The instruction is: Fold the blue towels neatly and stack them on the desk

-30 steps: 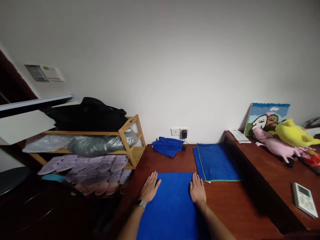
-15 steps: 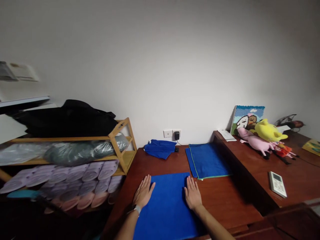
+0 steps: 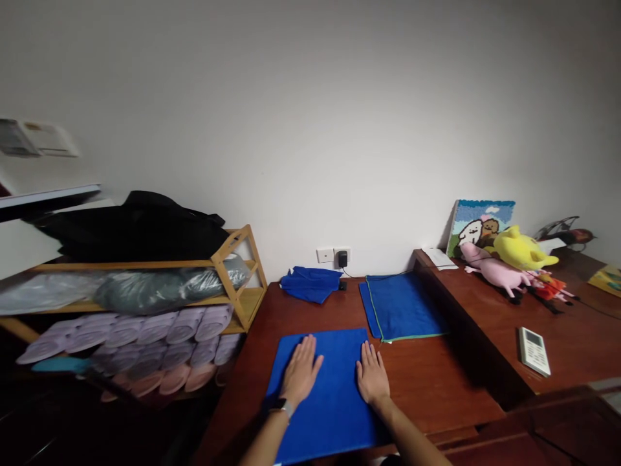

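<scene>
A blue cloth [image 3: 334,395] lies spread flat on the reddish-brown wooden table [image 3: 252,362]. My left hand [image 3: 299,372] rests palm down on its left part, fingers stretched out, with a watch on the wrist. At the cloth's right edge, my right hand [image 3: 372,375] is laid flat too, its fingers straight and partly over the bare wood. Just beyond to the right is a stack of blue cloths [image 3: 405,307] with a green-edged one on top. A crumpled blue cloth [image 3: 311,283] sits near the wall.
A wooden rack [image 3: 242,285] on the left holds lilac slippers [image 3: 182,323], bagged items and a black bag [image 3: 140,230]. On the higher desk at right are a white remote control [image 3: 534,351], plush toys [image 3: 521,249] and a picture [image 3: 478,226]. A black plug [image 3: 342,258] is in the wall socket.
My left hand has moved right, from the cloth's left edge onto the cloth, uncovering its far left corner. My right hand has stayed about where it was. The view has shifted slightly.
</scene>
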Tool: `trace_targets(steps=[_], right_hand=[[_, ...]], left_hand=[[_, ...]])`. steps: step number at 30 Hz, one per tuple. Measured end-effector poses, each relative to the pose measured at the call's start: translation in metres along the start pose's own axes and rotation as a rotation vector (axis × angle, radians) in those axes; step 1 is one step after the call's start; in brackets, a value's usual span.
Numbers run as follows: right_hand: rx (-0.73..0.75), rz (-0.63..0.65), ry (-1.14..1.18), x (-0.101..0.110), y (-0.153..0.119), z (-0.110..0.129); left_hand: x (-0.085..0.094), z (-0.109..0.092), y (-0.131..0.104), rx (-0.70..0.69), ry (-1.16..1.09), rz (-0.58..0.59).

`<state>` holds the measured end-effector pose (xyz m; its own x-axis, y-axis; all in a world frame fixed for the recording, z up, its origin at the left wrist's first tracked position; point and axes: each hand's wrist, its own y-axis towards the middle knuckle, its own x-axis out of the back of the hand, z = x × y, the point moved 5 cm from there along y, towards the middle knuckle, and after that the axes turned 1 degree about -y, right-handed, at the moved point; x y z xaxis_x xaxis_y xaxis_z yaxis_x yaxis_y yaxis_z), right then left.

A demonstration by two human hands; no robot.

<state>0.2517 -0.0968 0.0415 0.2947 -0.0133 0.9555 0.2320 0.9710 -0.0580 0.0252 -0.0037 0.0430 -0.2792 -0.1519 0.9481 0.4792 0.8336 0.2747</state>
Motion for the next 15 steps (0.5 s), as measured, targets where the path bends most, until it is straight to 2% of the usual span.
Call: trace_targets(steps=[2, 4, 6, 7, 8, 10, 12, 15], right_hand=[[0.013, 0.003, -0.007, -0.001, -0.001, 0.000], [0.038, 0.017, -0.023, -0.003, -0.001, -0.001], [0.052, 0.034, -0.036, -0.005, 0.000, -0.001], [0.052, 0.036, -0.037, -0.006, 0.000, -0.002], [0.046, 0.032, -0.035, -0.006, 0.001, -0.002], [0.032, 0.011, -0.020, -0.005, 0.001, -0.003], [0.019, -0.004, -0.004, -0.005, 0.001, -0.003], [0.008, -0.005, 0.011, -0.005, 0.001, -0.002]], left_hand=[[-0.010, -0.058, -0.006, -0.133, -0.044, 0.052], [-0.023, -0.108, -0.014, -0.238, -0.080, 0.083], [-0.033, -0.135, -0.020, -0.252, -0.093, 0.101], [-0.037, -0.140, -0.022, -0.236, -0.095, 0.108], [-0.039, -0.138, -0.024, -0.211, -0.094, 0.114], [-0.038, -0.120, -0.028, -0.144, -0.088, 0.118], [-0.030, -0.087, -0.033, -0.053, -0.075, 0.120], [-0.013, -0.026, -0.047, 0.106, -0.039, 0.138]])
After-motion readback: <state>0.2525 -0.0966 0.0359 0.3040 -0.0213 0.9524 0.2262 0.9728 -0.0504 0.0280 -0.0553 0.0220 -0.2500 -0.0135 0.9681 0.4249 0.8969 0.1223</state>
